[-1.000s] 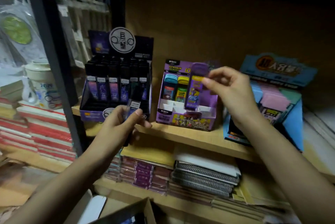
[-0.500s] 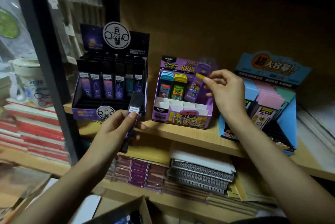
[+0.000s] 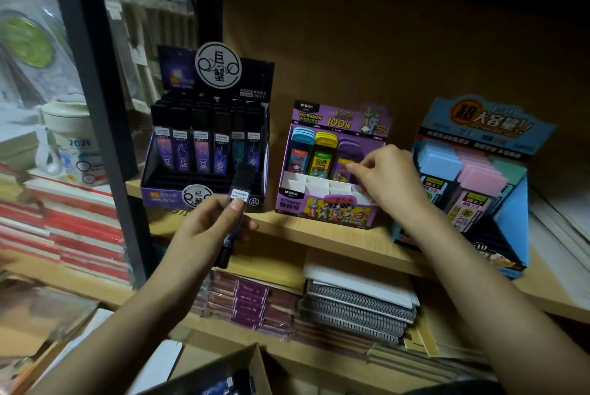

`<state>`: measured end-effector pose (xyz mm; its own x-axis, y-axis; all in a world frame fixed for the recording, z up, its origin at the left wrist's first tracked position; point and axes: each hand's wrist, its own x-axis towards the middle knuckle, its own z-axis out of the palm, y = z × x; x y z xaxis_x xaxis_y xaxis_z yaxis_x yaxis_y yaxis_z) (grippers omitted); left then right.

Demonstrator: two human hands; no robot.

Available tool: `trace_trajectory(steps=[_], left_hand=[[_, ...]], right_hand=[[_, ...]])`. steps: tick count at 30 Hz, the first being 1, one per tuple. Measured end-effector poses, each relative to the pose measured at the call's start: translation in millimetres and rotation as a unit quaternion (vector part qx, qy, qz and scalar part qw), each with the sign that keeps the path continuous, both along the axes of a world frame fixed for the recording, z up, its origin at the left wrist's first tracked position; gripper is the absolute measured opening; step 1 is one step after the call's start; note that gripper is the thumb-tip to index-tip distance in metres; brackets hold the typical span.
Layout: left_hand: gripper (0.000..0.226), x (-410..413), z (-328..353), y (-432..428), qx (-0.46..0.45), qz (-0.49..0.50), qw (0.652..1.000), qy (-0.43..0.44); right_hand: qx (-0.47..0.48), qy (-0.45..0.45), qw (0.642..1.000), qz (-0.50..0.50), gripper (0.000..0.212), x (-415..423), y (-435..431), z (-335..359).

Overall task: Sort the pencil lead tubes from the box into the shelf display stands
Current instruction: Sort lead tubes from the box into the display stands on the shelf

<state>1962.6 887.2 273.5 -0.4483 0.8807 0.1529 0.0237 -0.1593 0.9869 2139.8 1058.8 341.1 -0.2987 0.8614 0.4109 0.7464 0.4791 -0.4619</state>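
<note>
Fingers [image 3: 353,168] of the right hand [image 3: 388,180] pinch the purple tube [image 3: 346,152], upright in the back row of the purple stand [image 3: 325,209]. Fingers [image 3: 238,205] of the left hand [image 3: 204,228] grip the black tube [image 3: 241,180], near upright, just before the vacant front slots of the black stand [image 3: 153,183] at the front edge of the shelf [image 3: 287,231].

The constellation stand [image 3: 166,198] stands left of the Ultraman stand [image 3: 322,211], a third stand [image 3: 512,206] right of it, spiral notebooks [image 3: 357,308] beneath, the box [image 3: 259,369] below-left.
</note>
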Motion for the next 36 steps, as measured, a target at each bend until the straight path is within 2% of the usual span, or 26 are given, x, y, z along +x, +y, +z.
trace_trajectory(steps=[3, 5, 7, 8, 14, 17, 21, 23, 25, 26, 29, 32, 36], left_hand=[[0.026, -1, 1, 0, 0.012, 0.0, 1.0, -0.008], [0.025, -2, 3, 0, 0.017, -0.005, 1.0, -0.019], [0.023, -1, 4, 1, 0.026, -0.01, 0.999, -0.017], [0.022, -1, 5, 2, 0.032, -0.014, 0.999, -0.012], [0.021, -9, 8, 1, 0.052, -0.03, 0.997, 0.048], [0.02, -21, 8, 0, 0.037, 0.02, 0.989, 0.145], [0.032, -57, 13, 0, 0.007, 0.158, 0.926, 0.342], [0.04, -72, 11, -1, -0.045, 0.205, 0.867, 0.452], [0.047, -81, 5, -1, -0.104, 0.206, 0.813, 0.535], [0.05, -83, 2, -1, -0.126, 0.193, 0.803, 0.549], [0.053, -87, -5, 0, -0.138, 0.15, 0.803, 0.561], [0.051, -89, -6, 0, -0.115, 0.138, 0.823, 0.539], [0.052, -90, -8, 1, -0.105, 0.136, 0.841, 0.513]], right_hand=[[0.03, 0.002, 0.999, 0.036, 0.039, -5, -18, 13], [-0.059, 0.108, 0.982, 0.145, 0.028, -16, -37, 17], [-0.171, 0.208, 0.932, 0.244, 0.013, -34, -56, 12], [-0.194, 0.229, 0.915, 0.269, 0.008, -43, -63, 7], [-0.241, 0.274, 0.882, 0.299, 0.01, -70, -72, 3], [-0.255, 0.3, 0.862, 0.319, 0.013, -76, -66, 13], [-0.15, 0.348, 0.886, 0.267, 0.008, -81, -47, 33], [-0.1, 0.349, 0.896, 0.256, 0.009, -85, -38, 37], [-0.073, 0.342, 0.902, 0.254, 0.015, -91, -31, 35], [-0.066, 0.336, 0.904, 0.254, 0.017, -96, -28, 33], [-0.05, 0.303, 0.915, 0.261, 0.012, -108, -22, 21], [-0.016, 0.251, 0.929, 0.271, 0.012, -118, -21, 11], [-0.018, 0.233, 0.926, 0.296, 0.017, -125, -19, 12]])
